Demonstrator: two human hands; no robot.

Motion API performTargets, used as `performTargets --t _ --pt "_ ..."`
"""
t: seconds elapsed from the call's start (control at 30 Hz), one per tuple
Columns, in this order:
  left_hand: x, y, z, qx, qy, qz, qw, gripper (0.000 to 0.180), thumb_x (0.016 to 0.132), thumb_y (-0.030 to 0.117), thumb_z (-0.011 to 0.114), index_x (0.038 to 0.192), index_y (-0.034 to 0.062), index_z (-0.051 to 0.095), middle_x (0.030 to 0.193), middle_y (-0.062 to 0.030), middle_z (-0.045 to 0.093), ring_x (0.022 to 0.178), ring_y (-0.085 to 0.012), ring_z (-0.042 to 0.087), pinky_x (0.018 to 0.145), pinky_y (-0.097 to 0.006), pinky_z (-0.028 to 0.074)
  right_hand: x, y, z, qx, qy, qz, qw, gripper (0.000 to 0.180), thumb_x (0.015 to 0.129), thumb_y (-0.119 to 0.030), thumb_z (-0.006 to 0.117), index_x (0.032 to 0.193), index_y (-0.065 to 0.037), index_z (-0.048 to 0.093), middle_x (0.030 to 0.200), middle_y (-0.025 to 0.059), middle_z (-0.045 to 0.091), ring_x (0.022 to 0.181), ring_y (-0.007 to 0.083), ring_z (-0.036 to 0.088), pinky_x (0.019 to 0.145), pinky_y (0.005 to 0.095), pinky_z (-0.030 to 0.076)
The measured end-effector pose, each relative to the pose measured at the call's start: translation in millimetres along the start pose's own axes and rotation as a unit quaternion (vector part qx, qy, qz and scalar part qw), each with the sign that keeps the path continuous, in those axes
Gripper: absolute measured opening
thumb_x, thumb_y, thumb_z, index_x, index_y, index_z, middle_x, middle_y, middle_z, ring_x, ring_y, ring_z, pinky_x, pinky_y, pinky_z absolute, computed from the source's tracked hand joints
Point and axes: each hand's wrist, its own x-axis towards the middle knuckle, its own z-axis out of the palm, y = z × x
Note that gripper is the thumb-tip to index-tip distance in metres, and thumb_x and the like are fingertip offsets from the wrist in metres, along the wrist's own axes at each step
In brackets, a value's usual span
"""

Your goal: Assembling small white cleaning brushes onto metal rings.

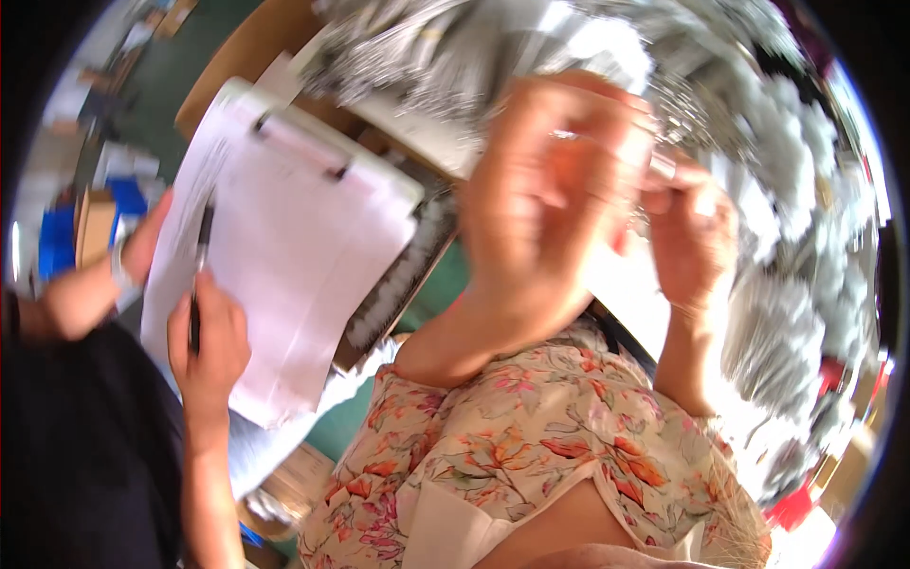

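Observation:
My left hand (545, 204) is raised close to the camera, blurred, with its fingers curled toward my right hand (697, 237). The two hands meet at the fingertips. My right thumb and forefinger pinch a small pale piece (664, 167); blur hides what it is. Whether my left hand also grips it is unclear. Heaps of small silvery-grey parts (787, 190) lie behind and to the right of both hands. I wear a flowered top (531, 446).
At the left another person in a dark top holds a clipboard (313, 256) with white sheets, one hand (204, 346) writing with a black pen (199, 275), the other hand (142, 247) at its edge. A wooden table edge (242, 52), blue boxes (57, 237).

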Motion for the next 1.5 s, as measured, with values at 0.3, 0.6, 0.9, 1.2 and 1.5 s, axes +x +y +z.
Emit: performTargets --t 0.3,0.6,0.9,1.2,1.5 --pt "-1.9 -33.9 36.9 0.095 -0.001 -0.018 0.995 0.009 0.088 0.010 0.053 0.087 0.0004 0.053 0.096 -0.0113 0.057 0.046 -0.0052 0.045 0.034 -0.016 0.032 -7.8 -30.1 -14.0 -0.089 0.046 -0.005 0.995 0.014 0.077 -0.015 0.069 0.087 -0.005 0.068 0.074 0.0020 0.061 0.065 0.0068 0.049 0.061 0.0226 0.041" --pt "-12.6 -38.0 42.0 0.153 -0.064 -0.085 0.983 0.024 0.093 0.020 0.045 0.086 -0.0004 0.056 0.076 -0.0054 0.058 0.043 -0.0046 0.044 0.036 -0.017 0.029 -21.4 -28.4 -31.2 0.028 0.081 0.025 0.996 0.011 0.079 -0.009 0.064 0.084 0.000 0.066 0.081 0.0056 0.064 0.069 0.0077 0.054 0.063 0.0226 0.043" --pt "-11.7 -26.0 33.4 0.167 -0.227 -0.138 0.950 0.017 0.084 0.011 0.061 0.090 -0.0034 0.057 0.078 -0.0043 0.060 0.063 -0.0075 0.055 0.052 -0.018 0.041 -23.7 -17.7 -46.0 0.387 0.023 0.180 0.904 0.015 0.079 -0.015 0.061 0.084 -0.002 0.063 0.066 -0.0014 0.051 0.061 0.0103 0.041 0.067 0.0276 0.040" --pt "-12.3 -6.3 -68.2 0.222 -0.098 -0.112 0.964 0.017 0.087 0.010 0.054 0.099 -0.0024 0.057 0.088 -0.0068 0.063 0.059 -0.0050 0.048 0.049 -0.017 0.037 -36.3 -2.5 -19.8 0.233 -0.022 0.199 0.952 0.021 0.084 -0.021 0.058 0.092 -0.001 0.062 0.071 -0.0022 0.053 0.063 0.0072 0.040 0.066 0.0229 0.038" --pt "-136.8 -106.8 -265.6 0.516 -0.140 -0.286 0.795 0.017 0.081 0.013 0.056 0.093 0.0011 0.060 0.084 -0.0133 0.063 0.076 -0.0211 0.060 0.068 -0.033 0.046 -105.3 27.1 -38.3 0.206 -0.005 0.337 0.919 0.024 0.084 -0.025 0.059 0.087 -0.001 0.060 0.065 -0.0002 0.048 0.065 0.0107 0.042 0.066 0.0239 0.036"
